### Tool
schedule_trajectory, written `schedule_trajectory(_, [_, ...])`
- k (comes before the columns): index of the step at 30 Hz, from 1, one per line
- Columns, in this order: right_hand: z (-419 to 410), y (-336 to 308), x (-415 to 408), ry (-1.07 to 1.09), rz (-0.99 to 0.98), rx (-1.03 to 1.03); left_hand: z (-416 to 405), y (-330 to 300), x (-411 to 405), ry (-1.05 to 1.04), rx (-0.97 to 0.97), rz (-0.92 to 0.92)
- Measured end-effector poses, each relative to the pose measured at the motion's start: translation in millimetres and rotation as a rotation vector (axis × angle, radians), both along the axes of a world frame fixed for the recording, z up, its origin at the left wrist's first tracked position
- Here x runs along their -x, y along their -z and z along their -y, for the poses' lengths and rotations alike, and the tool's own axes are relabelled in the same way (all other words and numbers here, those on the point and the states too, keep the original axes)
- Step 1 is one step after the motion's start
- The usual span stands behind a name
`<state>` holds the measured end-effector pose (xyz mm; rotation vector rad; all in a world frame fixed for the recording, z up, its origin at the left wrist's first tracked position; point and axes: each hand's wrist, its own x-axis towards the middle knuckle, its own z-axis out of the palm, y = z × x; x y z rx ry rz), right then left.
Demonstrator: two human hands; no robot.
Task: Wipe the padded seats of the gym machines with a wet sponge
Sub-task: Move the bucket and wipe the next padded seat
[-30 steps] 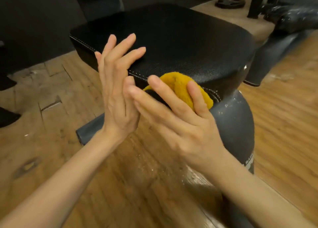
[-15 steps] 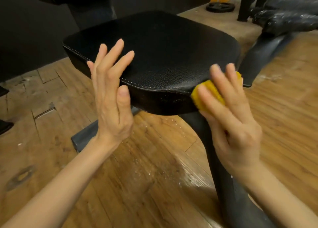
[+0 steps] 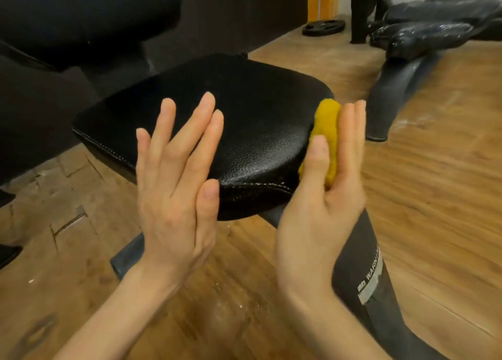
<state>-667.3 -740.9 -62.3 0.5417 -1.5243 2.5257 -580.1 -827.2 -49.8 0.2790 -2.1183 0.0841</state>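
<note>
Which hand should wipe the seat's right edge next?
Right. The right hand already holds the sponge against the seat edge; the left hand is open, holding nothing.

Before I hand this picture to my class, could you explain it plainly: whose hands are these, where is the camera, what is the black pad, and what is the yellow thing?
There is no robot here. The camera sits on a person's head and looks down and forward, so you see that person's own two bare hands. The black pad is the padded seat of a gym machine, on a dark metal frame over a wooden floor. The right hand holds a yellow sponge between thumb and fingers, pressed against the seat's right edge. The left hand is open, fingers straight, held up in front of the seat's near edge; whether it touches the seat I cannot tell. Nothing lies on the seat's top. Behind are more black pads and a weight plate.
</note>
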Motion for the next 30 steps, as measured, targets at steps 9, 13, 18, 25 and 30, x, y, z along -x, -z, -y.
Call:
schedule_trajectory(9, [2, -1, -14, -0.04, -0.038, 0.011, -3, -1, -4, -0.022, -0.02, 0.049])
schedule_trajectory(13, [7, 2, -21, -0.017, 0.008, -0.037, -5, -2, -4, -0.025, -0.044, 0.061])
schedule_trajectory(18, [2, 7, -29, -0.026, -0.164, -0.09, -7, -2, -5, -0.02, -0.06, 0.062])
schedule_trajectory(25, [3, -1, -53, -0.045, -0.068, -0.055, -9, -3, -5, -0.008, -0.088, 0.064])
schedule_trajectory(30, [3, -5, -43, -0.086, -0.159, -0.093, -9, -4, -7, 0.003, -0.111, 0.089])
